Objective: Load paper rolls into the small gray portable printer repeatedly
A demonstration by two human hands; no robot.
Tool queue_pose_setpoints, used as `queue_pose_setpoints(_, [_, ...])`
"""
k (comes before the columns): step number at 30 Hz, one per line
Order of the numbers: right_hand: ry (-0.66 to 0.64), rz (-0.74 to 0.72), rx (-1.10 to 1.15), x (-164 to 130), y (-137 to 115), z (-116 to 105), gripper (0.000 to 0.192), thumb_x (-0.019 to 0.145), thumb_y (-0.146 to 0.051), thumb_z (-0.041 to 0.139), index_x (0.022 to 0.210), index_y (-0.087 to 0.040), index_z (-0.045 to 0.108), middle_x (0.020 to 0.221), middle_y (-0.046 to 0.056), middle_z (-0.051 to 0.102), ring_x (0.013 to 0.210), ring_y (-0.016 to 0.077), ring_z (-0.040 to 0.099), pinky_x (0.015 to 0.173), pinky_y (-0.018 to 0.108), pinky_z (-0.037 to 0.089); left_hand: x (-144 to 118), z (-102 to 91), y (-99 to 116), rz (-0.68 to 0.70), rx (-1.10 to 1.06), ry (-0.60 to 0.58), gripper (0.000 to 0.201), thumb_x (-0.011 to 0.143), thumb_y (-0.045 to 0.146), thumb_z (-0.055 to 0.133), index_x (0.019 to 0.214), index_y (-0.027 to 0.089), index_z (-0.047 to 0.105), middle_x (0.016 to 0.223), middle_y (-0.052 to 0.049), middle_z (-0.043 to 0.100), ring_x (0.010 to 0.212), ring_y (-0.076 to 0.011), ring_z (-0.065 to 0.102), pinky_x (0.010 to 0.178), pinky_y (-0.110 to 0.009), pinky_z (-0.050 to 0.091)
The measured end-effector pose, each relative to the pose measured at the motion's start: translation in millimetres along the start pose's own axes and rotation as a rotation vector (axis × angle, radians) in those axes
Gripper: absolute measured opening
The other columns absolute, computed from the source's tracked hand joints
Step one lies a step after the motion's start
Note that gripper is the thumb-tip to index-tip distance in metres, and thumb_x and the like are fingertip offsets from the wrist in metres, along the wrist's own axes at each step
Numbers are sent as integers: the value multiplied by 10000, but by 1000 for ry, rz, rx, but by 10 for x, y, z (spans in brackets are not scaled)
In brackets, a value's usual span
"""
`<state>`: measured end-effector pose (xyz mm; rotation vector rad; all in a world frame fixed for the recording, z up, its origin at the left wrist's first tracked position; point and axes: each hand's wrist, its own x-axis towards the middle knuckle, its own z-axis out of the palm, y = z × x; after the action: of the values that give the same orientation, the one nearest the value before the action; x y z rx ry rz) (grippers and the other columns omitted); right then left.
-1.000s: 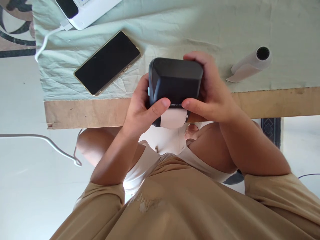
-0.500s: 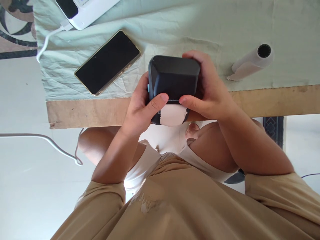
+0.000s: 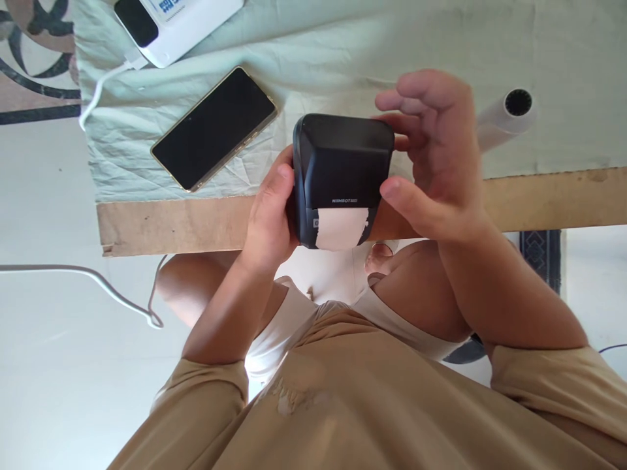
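Observation:
A small black label printer (image 3: pixel 343 166) is held over the near edge of the table, with a strip of white paper (image 3: pixel 341 228) sticking out of its slot toward me. My left hand (image 3: pixel 268 212) grips its left side, thumb lying along the edge. Beside the printer's right side is my right hand (image 3: pixel 434 163), fingers spread and lifted, thumb just off the casing; one finger may touch the far corner.
A black phone (image 3: pixel 214 128) lies screen up on the pale green cloth (image 3: pixel 490 46), left of the printer. A white device (image 3: pixel 179 19) with a white cable (image 3: pixel 105 81) sits at the back left. A white paper roll (image 3: pixel 507 114) lies at right. The bare wooden table edge (image 3: pixel 548 196) runs below.
My right hand has let go of the printer and opened, fingers lifting up and to the right. My left thumb slid off the front to the side.

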<state>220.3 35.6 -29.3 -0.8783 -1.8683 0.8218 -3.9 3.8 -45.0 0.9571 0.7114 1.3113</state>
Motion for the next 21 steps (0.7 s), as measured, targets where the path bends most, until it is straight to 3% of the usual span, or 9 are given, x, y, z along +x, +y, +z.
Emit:
queue_pose_setpoints(4, [-79,-86,-117,11,-57,-51,675,979,-566,693,1597,-409,470,1642,82,589,1451,361,655,1036,551,650,21,54,42,2,26,56,405,1117,605,615,1173,268,833,1132,-55,811,1531,-323,632,1268,-438,553])
queue_pose_setpoints(10, [-105,-24,-133,35,-138,-66,692,939,-496,736,1580,-421,488,1667,72,589,1541,382,602,1143,605,664,50,55,71,-56,-21,92,384,1079,595,698,1174,251,840,1149,-65,811,1554,-347,617,1266,-478,574])
queue_pose_setpoints(14, [-129,-53,-135,40,-159,-83,687,957,-487,719,1593,-413,472,1677,81,584,1564,365,591,1146,586,672,35,-21,42,-64,15,155,380,1013,627,774,1070,254,816,1029,-63,796,1458,-366,682,1157,-438,617])
queue_pose_setpoints(18, [-199,-12,-182,52,-178,-117,775,928,-564,754,1620,-394,448,1697,90,583,1585,376,577,1206,600,644,15,-83,6,-51,13,172,362,1043,590,748,924,248,742,860,-35,726,1231,-314,765,945,-371,636])
queue_pose_setpoints(21, [-205,7,-200,55,-198,-140,759,935,-570,761,1611,-378,473,1700,95,586,1561,368,601,1187,580,659,20,-78,13,-73,14,167,346,1040,564,765,916,243,727,823,-29,699,1192,-304,774,897,-352,629])
